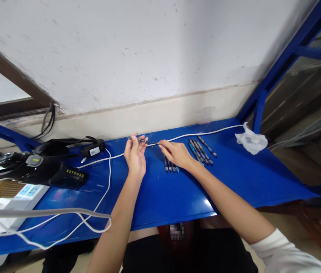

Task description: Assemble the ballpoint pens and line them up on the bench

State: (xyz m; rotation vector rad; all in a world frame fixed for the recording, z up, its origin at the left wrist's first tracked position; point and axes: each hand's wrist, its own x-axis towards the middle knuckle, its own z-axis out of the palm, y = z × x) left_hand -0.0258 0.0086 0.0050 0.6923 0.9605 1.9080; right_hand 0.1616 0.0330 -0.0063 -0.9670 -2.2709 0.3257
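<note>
Above the blue tabletop (154, 201), a thin dark pen (152, 143) runs almost level between my two hands. My left hand (136, 159), palm up, holds its left part between thumb and fingers. The fingertips of my right hand (179, 153) pinch its right end. Whether it is a whole pen or only a refill, I cannot tell. Beneath my right hand lie several pens (169, 167), partly covered by it. Right of that hand, another group of dark and blue pens (199, 151) lies side by side, with one pen (207, 146) set slightly apart.
A white cable (188, 135) crosses behind my hands to a crumpled white plastic bag (251, 140). On the left are a black device (46, 172), a black strap (60, 148), a white power strip (25, 195) and looped white cables (72, 214). A wall (137, 57) rises behind.
</note>
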